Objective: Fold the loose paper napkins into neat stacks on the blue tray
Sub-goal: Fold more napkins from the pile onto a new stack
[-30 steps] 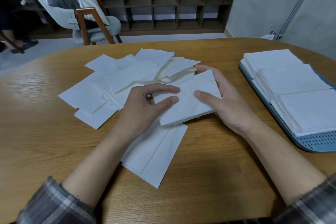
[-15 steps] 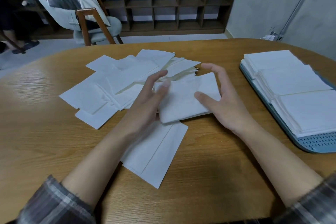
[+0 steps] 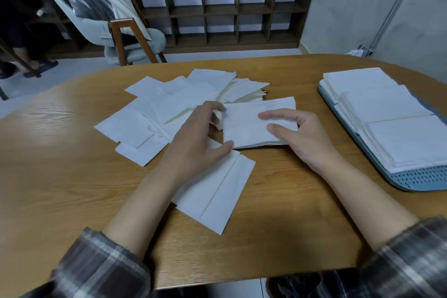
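White napkin (image 3: 244, 128), held between left fingers (image 3: 212, 107), right fingers (image 3: 274, 115)

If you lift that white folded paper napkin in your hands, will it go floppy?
Probably floppy: the white folded paper napkin looks thin, and its layers gape at the near edge. It is likely very light too, since the right hand holds it by just one edge.

the blue tray (image 3: 420, 180) runs off the right edge, mostly buried under stacks (image 3: 387, 104). the left hand (image 3: 196, 140) covers the left corners of the folded napkin (image 3: 244, 128); the right hand (image 3: 300, 140) hides its near right corner.
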A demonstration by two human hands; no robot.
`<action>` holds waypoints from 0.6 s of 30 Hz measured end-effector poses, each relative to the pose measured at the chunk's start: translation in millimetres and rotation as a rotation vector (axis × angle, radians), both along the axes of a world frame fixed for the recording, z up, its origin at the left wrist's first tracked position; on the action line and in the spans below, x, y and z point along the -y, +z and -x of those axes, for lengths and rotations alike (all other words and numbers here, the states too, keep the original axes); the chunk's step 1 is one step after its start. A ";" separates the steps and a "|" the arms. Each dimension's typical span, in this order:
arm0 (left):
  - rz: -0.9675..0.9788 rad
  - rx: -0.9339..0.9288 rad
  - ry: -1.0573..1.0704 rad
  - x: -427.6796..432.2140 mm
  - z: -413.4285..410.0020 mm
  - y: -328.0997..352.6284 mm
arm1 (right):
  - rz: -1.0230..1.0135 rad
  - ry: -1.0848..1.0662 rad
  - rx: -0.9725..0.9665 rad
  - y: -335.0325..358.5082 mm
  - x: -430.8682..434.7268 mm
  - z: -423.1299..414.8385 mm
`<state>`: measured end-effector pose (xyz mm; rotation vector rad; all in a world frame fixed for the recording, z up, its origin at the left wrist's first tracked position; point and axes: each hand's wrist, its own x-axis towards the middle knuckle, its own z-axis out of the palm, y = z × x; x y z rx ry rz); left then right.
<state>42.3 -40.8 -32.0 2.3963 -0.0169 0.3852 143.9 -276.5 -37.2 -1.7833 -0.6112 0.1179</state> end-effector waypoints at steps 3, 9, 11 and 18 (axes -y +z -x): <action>-0.131 -0.068 -0.005 -0.3 12.7 -0.4 | 0.003 -0.015 0.029 -1.1 -2.1 3.6; -0.326 -0.113 -0.025 9.3 41.5 0.3 | 0.021 -0.024 0.088 -2.8 -7.8 16.1; -0.373 -0.105 -0.018 12.3 44.7 4.0 | 0.028 -0.039 0.079 -0.3 -8.2 21.9; -0.241 -0.149 -0.041 2.2 56.0 20.9 | 0.090 0.000 0.109 11.8 -1.6 40.3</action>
